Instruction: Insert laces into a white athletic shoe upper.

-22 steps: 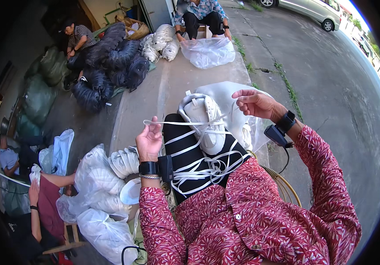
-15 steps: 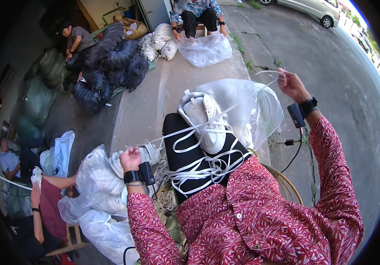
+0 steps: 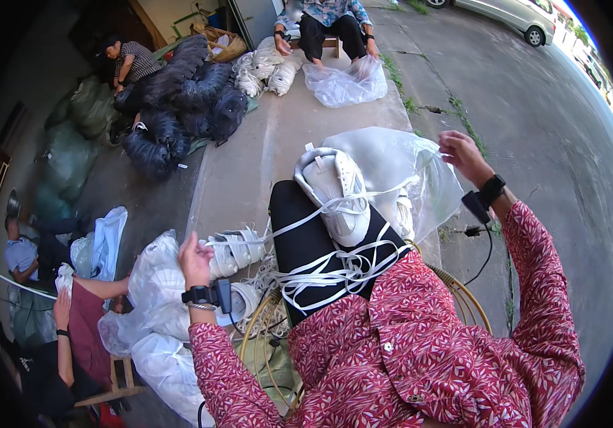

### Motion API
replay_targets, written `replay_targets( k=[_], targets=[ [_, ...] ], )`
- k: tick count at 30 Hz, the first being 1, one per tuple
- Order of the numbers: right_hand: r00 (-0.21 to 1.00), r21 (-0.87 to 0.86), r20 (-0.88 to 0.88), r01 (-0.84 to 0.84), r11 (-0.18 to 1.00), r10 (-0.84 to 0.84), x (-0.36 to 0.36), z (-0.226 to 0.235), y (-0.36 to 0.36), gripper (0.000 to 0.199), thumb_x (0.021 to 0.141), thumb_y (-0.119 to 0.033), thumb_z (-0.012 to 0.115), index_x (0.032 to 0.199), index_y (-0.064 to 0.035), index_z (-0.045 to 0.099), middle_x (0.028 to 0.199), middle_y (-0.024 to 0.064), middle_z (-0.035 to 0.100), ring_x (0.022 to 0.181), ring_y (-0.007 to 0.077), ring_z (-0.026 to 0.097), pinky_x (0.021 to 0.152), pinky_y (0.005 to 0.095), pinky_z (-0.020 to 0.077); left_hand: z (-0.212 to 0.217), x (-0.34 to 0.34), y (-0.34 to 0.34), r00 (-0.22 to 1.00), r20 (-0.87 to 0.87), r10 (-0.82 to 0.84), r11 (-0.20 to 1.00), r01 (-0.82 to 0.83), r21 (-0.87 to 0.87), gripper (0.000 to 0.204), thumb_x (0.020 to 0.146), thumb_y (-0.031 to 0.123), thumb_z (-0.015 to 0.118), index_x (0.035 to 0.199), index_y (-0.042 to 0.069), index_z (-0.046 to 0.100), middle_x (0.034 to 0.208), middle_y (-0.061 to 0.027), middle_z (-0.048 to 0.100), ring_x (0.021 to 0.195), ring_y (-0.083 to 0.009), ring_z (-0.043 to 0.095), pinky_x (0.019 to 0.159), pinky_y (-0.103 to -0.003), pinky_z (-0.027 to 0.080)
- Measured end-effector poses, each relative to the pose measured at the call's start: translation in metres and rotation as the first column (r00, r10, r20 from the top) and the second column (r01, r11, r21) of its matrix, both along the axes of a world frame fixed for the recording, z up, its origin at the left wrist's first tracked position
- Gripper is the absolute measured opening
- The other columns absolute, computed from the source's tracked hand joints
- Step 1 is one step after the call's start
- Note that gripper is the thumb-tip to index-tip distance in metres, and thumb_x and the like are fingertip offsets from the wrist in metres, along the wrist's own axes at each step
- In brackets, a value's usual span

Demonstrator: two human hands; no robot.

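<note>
A white sneaker (image 3: 336, 196) lies across my lap on a black pad (image 3: 299, 250), its toe toward me. White shoelaces (image 3: 338, 274) lie in a loose heap below the toe, and one lace end stretches from the shoe toward each side. My left hand (image 3: 196, 262) is raised left of the pad, fingers apart, close to the left lace. To the right of the shoe, my right hand (image 3: 465, 155) is up in the air with loosely bent, parted fingers. The right lace sags below it, apparently free of the fingers.
A clear plastic bag (image 3: 420, 167) with another white shoe lies beyond my lap. White shoe parts (image 3: 235, 251) and filled bags (image 3: 167, 364) sit at left. Black bundles (image 3: 167, 107) are piled farther back. Co-workers sit ahead and at left; one handles a clear bag (image 3: 349, 84).
Both hands have loosened from their closed grip on the laces. My left hand moved slightly left, and the lace on the right dropped lower. The co-worker ahead drew back one hand.
</note>
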State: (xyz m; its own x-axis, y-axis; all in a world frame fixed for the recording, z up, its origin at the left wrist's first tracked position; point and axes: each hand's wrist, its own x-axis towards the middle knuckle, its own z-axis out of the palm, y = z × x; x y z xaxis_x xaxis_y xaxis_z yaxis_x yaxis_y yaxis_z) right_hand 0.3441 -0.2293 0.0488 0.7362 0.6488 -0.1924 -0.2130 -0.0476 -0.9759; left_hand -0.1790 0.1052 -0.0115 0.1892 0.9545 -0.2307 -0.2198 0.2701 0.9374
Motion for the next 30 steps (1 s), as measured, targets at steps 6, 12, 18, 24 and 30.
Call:
replay_targets(
  k=[6, 12, 18, 24, 30],
  targets=[
    [0.58, -0.223, 0.588, -0.554, 0.802, 0.564, -0.142, -0.007, 0.087, 0.017, 0.083, -0.014, 0.061, 0.091, 0.0002, 0.061, 0.074, 0.0033, 0.058, 0.065, 0.0093, 0.054, 0.058, 0.0258, 0.0447, 0.034, 0.147, -0.118, 0.727, -0.613, -0.309, 0.417, 0.683, 0.6, 0.015, 0.074, 0.013, 0.065, 0.083, 0.002, 0.063, 0.074, -0.0177, 0.063, 0.068, -0.0317, 0.065, 0.062, -0.038, 0.05],
    [0.175, -0.273, 0.915, -0.39, 0.879, 0.362, -0.177, -0.006, 0.087, 0.02, 0.073, -0.004, 0.064, 0.092, -0.002, 0.059, 0.078, 0.0125, 0.052, 0.071, 0.0295, 0.056, 0.062, 0.0374, 0.046, 0.032, 0.196, -0.153, 0.605, -0.795, -0.033, 0.255, 0.775, 0.579, 0.018, 0.075, 0.007, 0.06, 0.089, 0.001, 0.05, 0.065, -0.0212, 0.06, 0.065, -0.0382, 0.062, 0.059, -0.048, 0.049],
    [0.059, -0.3, 0.935, -0.392, 0.87, 0.349, -0.18, -0.009, 0.098, 0.016, 0.074, -0.003, 0.061, 0.09, -0.0033, 0.06, 0.077, 0.0121, 0.049, 0.076, 0.0312, 0.053, 0.064, 0.0387, 0.0444, 0.032, 0.194, -0.147, 0.62, -0.784, 0.031, 0.266, 0.751, 0.605, 0.012, 0.073, 0.004, 0.057, 0.083, 0.001, 0.053, 0.065, -0.0215, 0.06, 0.065, -0.0377, 0.063, 0.059, -0.047, 0.049],
    [-0.012, -0.276, 0.956, -0.386, 0.88, 0.294, -0.176, -0.009, 0.104, 0.011, 0.076, -0.001, 0.06, 0.087, -0.0025, 0.057, 0.078, 0.0133, 0.048, 0.073, 0.0317, 0.051, 0.063, 0.0393, 0.0431, 0.036, 0.194, -0.145, 0.61, -0.792, 0.033, 0.208, 0.771, 0.602, 0.008, 0.07, 0.002, 0.056, 0.078, 0.001, 0.055, 0.065, -0.0223, 0.06, 0.065, -0.0382, 0.063, 0.06, -0.047, 0.05],
    [-0.027, -0.318, 0.941, -0.403, 0.858, 0.337, -0.18, 0.004, 0.099, 0.013, 0.073, 0.0, 0.063, 0.084, -0.0024, 0.056, 0.078, 0.0127, 0.047, 0.077, 0.0313, 0.05, 0.064, 0.0391, 0.0427, 0.04, 0.192, -0.138, 0.588, -0.809, -0.002, 0.264, 0.78, 0.567, 0.01, 0.067, 0.003, 0.056, 0.077, -0.001, 0.057, 0.068, -0.0242, 0.061, 0.067, -0.0397, 0.063, 0.062, -0.048, 0.051]
  ],
)
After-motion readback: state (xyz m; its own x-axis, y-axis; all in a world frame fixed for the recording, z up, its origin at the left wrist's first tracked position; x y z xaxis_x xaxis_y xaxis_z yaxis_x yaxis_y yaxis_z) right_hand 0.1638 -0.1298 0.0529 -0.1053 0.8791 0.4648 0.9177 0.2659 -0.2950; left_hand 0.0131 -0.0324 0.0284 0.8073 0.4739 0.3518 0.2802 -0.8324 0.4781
